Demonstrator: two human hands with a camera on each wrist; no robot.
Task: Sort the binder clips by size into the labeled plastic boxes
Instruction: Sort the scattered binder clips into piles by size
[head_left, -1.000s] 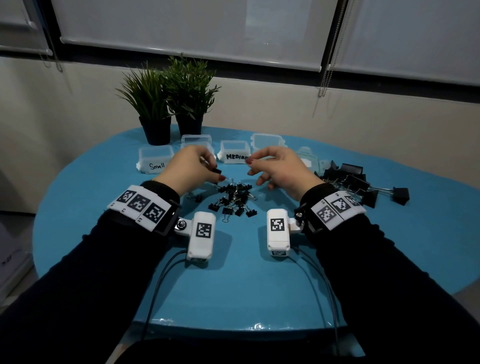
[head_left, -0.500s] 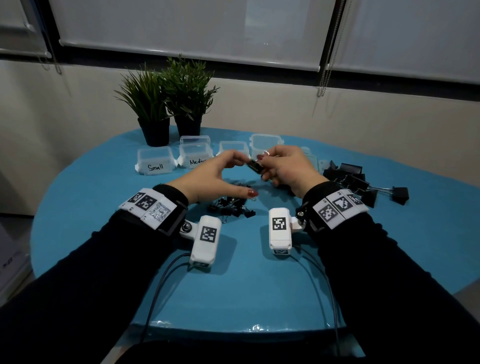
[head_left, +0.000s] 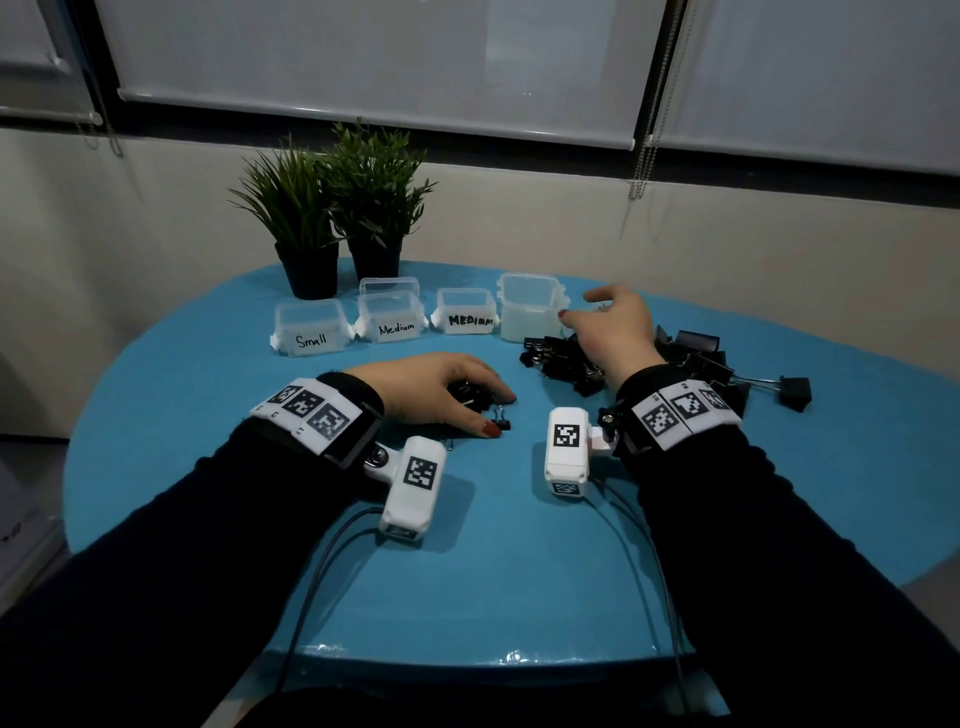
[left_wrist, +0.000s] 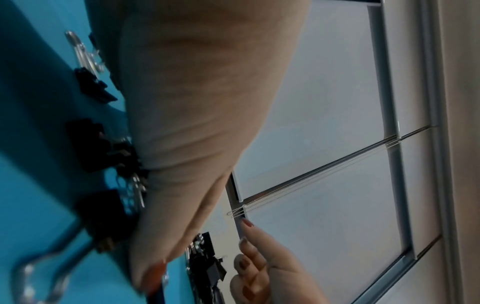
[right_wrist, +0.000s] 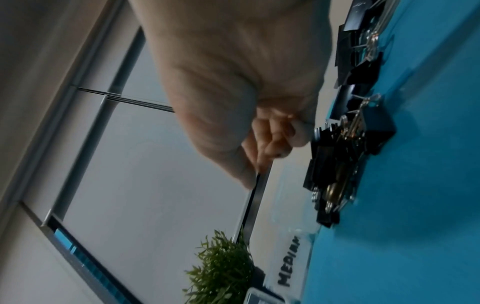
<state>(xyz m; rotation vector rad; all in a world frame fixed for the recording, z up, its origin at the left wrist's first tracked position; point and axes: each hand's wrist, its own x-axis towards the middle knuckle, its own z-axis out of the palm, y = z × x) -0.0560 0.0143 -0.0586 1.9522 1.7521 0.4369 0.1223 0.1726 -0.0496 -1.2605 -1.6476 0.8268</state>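
Observation:
Small black binder clips (head_left: 470, 389) lie mid-table under my left hand (head_left: 493, 413), which rests palm-down on them with fingers curved over the pile. The left wrist view shows these clips (left_wrist: 93, 86) beside the palm. My right hand (head_left: 582, 309) hovers with relaxed, spread fingers next to a tall unlabeled clear box (head_left: 530, 306); nothing shows in its fingers. Medium clips (head_left: 566, 358) are heaped below that wrist, and large clips (head_left: 696, 353) lie further right. Boxes marked Small (head_left: 311, 330), Medium (head_left: 392, 322) and MEDIUM (head_left: 467, 317) stand in a row.
Two potted plants (head_left: 337, 218) stand behind the boxes, and a clear lid or box (head_left: 389, 286) sits behind the Medium box. One large clip (head_left: 795, 389) lies apart at the right. The round blue table (head_left: 493, 571) ends close to my body.
The hands were together above the small clips, the right pinching a clip. The right hand has since moved back right beside the tall box, with no clip visible. The left dropped onto the pile.

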